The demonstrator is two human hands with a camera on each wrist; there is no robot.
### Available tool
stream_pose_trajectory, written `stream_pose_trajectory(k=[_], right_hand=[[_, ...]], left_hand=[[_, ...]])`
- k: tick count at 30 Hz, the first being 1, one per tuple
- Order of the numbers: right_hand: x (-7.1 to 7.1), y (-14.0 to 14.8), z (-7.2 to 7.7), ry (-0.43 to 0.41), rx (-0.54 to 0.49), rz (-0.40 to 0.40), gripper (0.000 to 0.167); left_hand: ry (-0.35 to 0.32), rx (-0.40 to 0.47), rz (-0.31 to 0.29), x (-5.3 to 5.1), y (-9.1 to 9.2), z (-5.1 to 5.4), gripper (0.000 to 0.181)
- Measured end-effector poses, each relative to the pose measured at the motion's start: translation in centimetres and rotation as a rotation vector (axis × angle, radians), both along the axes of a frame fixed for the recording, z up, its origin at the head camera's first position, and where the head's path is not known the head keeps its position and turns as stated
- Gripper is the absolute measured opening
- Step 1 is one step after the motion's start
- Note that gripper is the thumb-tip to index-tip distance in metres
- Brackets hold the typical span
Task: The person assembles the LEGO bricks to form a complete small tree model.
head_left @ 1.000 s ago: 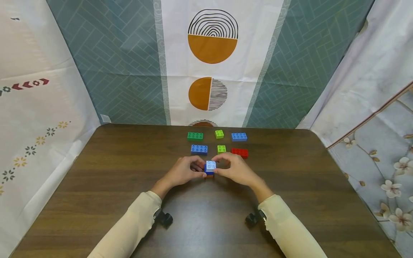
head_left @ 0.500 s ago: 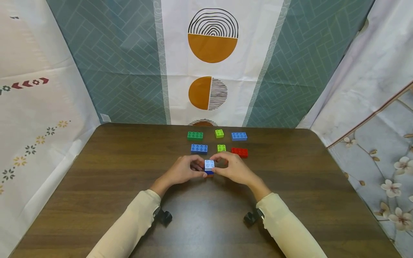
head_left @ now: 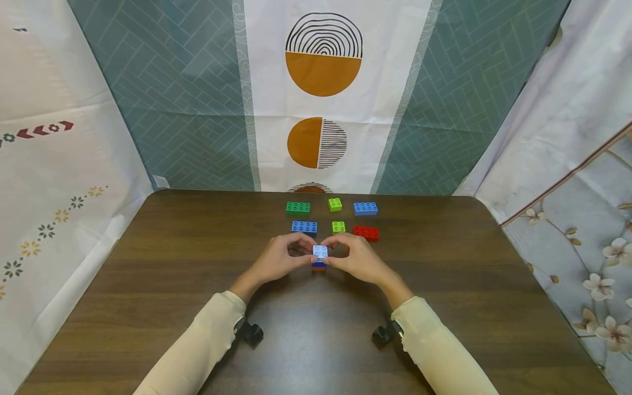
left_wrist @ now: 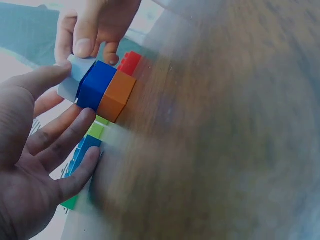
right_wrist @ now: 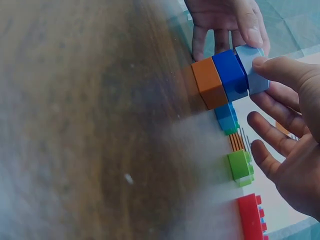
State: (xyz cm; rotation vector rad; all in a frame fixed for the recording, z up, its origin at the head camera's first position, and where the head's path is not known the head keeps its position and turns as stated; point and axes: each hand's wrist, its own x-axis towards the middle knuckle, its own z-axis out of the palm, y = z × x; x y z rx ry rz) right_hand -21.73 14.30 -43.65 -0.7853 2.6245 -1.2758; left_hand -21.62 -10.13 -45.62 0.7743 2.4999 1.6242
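Observation:
A light blue brick (head_left: 320, 251) tops a small stack, with a dark blue brick (left_wrist: 97, 86) in the middle and an orange brick (right_wrist: 209, 83) at the bottom on the table. A thin, slanted gap shows between the light and dark blue bricks in both wrist views. My left hand (head_left: 281, 258) pinches the light blue brick from the left, thumb in front. From the right, my right hand (head_left: 359, 260) pinches the same brick between thumb and fingers.
Behind the stack lie a blue brick (head_left: 304, 227), a lime brick (head_left: 338, 226) and a red brick (head_left: 366, 233). Farther back are a green brick (head_left: 298, 208), another lime brick (head_left: 335, 204) and another blue brick (head_left: 365, 208). Cloths hang around the table (head_left: 197, 329).
The light blue brick and my right hand have shifted slightly left, putting the brick more squarely above the dark blue one. My left fingers have moved up from beside the lower bricks to the light blue one.

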Motion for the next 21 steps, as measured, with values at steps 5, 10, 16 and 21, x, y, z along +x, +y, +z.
stream_pose_trajectory(k=[5,10,16,21], right_hand=[[-0.04,-0.02,-0.24,-0.005,-0.003,-0.01,0.031],[0.02,0.14,-0.33,-0.023,-0.004,-0.021,0.031],[0.03,0.21,-0.46,-0.038,-0.021,-0.034,0.031],[0.18,-0.09,-0.6,-0.029,-0.022,-0.041,0.032]], left_hand=[[-0.011,-0.003,-0.002,-0.02,0.0,0.01,0.022],[-0.007,-0.005,-0.006,-0.08,0.05,-0.12,0.021],[-0.001,0.006,-0.012,-0.04,0.19,-0.09,0.021],[-0.006,0.012,-0.003,0.12,-0.01,-0.08,0.022]])
